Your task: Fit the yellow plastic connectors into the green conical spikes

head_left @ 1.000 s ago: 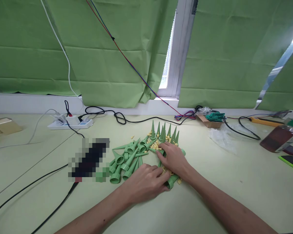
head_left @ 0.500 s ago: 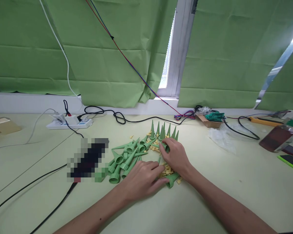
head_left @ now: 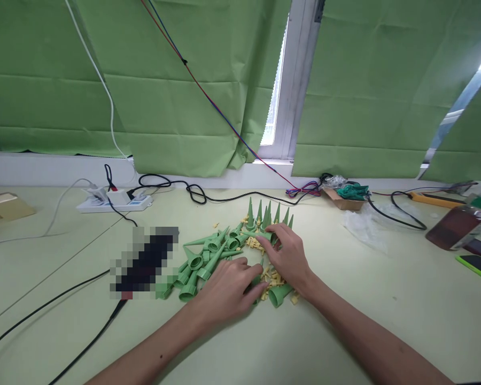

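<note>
Between the thumb and fingers of my right hand [head_left: 286, 251] is a green hollow plastic cone [head_left: 270, 237], lying tilted with its narrow end to the left. My left hand [head_left: 234, 286] curls around another green cone [head_left: 256, 279], mostly hidden by the fingers. Small pale-yellow plastic pieces [head_left: 274, 278] lie between the hands. Just right of the left fingertips, a loose green cone [head_left: 279, 295] rests on its side, wide opening toward me. A heap of green cones [head_left: 210, 256] lies left of the hands. Behind the right hand, several cones [head_left: 250, 216] stand points up.
A partly blurred dark device [head_left: 148, 262] with a cable lies left. A white power strip [head_left: 114, 202] and black cord run along the back. Toward the right are a small cardboard box [head_left: 342, 200], clear plastic wrap [head_left: 364, 230], a dark-red bottle [head_left: 452, 227] and a green-edged phone [head_left: 479, 267].
My left hand has drawn slightly left, away from the loose cone on its side. The cone in my right hand has shifted a little left and up, showing more of it.
</note>
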### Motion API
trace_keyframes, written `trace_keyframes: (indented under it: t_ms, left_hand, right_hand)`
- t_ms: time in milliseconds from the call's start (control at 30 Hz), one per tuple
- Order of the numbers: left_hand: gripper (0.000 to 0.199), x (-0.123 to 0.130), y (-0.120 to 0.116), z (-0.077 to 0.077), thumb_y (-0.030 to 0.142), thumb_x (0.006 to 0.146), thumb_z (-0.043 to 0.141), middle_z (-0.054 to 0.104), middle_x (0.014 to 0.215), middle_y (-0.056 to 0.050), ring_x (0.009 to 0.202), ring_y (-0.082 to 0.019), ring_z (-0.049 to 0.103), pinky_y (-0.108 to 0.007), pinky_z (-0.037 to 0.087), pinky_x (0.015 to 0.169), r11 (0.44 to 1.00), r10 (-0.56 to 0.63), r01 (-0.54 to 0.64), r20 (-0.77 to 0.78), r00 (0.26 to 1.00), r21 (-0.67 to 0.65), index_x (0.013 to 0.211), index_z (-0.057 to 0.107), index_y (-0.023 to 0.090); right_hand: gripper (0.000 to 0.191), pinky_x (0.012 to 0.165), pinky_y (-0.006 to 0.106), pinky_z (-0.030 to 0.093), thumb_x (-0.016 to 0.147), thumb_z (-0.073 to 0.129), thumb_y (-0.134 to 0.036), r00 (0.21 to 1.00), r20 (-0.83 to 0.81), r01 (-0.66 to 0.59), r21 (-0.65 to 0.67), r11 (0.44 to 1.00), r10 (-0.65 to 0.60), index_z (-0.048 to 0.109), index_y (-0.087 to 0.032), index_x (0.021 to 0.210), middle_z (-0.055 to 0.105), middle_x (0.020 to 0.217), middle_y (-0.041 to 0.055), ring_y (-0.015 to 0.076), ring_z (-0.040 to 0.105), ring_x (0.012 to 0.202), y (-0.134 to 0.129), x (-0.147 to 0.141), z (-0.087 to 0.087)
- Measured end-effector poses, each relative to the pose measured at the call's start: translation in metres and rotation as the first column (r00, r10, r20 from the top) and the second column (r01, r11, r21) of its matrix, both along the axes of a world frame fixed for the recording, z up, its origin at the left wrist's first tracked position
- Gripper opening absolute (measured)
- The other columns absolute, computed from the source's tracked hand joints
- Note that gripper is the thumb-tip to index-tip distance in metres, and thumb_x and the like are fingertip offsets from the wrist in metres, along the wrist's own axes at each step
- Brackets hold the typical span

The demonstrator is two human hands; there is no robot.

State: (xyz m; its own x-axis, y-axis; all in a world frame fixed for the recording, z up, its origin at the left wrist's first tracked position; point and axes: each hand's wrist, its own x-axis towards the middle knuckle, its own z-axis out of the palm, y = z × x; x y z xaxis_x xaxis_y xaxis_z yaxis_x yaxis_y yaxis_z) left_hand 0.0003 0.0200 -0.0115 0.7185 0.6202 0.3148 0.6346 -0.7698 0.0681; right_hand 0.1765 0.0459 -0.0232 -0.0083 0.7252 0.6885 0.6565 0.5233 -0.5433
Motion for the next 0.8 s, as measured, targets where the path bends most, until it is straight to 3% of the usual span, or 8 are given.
trace_keyframes:
  t_ms: [100, 333, 467, 600, 800]
  left_hand:
    - [0.024, 0.001, -0.001, 0.001, 0.040, 0.094, 0.050, 0.056, 0.063, -0.002, 0.067, -0.020, 0.056, -0.027, 0.028, 0.054, 0.999, -0.002, 0.002, -0.007, 1.000, -0.047, 0.086, 0.061, 0.020]
    - [0.022, 0.001, -0.005, 0.008, 0.039, 0.094, 0.050, 0.062, 0.073, -0.001, 0.073, -0.018, 0.058, -0.026, 0.035, 0.060, 0.976, -0.004, 0.030, 0.120, 0.993, -0.216, 0.090, 0.061, 0.020]
    - [0.029, -0.001, 0.001, 0.013, 0.033, 0.097, 0.043, 0.059, 0.068, 0.000, 0.058, -0.014, 0.050, -0.024, 0.034, 0.054, 0.946, 0.066, 0.029, 0.278, 0.958, -0.323, 0.080, 0.062, 0.018]
    - [0.039, -0.004, 0.011, 0.016, 0.043, 0.098, 0.039, 0.054, 0.062, 0.002, 0.050, -0.011, 0.042, -0.023, 0.030, 0.047, 0.878, 0.276, -0.011, 0.487, 0.828, -0.479, 0.079, 0.062, 0.017]
    - [0.042, -0.003, 0.016, 0.016, 0.057, 0.089, 0.052, 0.041, 0.053, 0.006, 0.045, -0.008, 0.036, -0.020, 0.029, 0.042, 0.717, 0.493, 0.125, 0.625, 0.605, -0.686, 0.078, 0.057, 0.017]
  right_hand:
    - [0.016, 0.063, 0.027, 0.049, 0.091, 0.061, -0.034, 1.000, -0.012, -0.007, -0.014, 1.000, 0.007, 0.057, -0.019, 0.093, 0.063, 0.094, 0.0052, 0.0120, 0.054, 0.059, 0.000, -0.001, -0.001]
    - [0.019, 0.064, 0.028, 0.049, 0.087, 0.067, -0.031, 0.999, -0.040, -0.012, -0.001, 1.000, 0.012, 0.053, -0.019, 0.091, 0.060, 0.087, 0.0036, 0.0144, 0.056, 0.067, -0.001, -0.002, 0.000]
    - [0.020, 0.067, 0.028, 0.050, 0.087, 0.067, -0.034, 0.998, -0.048, -0.038, 0.025, 0.999, 0.039, 0.053, -0.019, 0.091, 0.060, 0.086, 0.0033, 0.0155, 0.057, 0.072, -0.001, -0.002, -0.001]
    - [0.021, 0.067, 0.028, 0.051, 0.087, 0.066, -0.036, 0.993, -0.056, -0.101, 0.078, 0.992, 0.105, 0.053, -0.020, 0.092, 0.060, 0.088, 0.0039, 0.0156, 0.057, 0.074, -0.004, -0.004, 0.000]
    - [0.023, 0.072, 0.031, 0.050, 0.086, 0.068, -0.034, 0.967, -0.013, -0.252, 0.081, 0.964, 0.254, 0.050, -0.021, 0.095, 0.057, 0.090, 0.0044, 0.0182, 0.056, 0.082, -0.008, -0.006, 0.003]
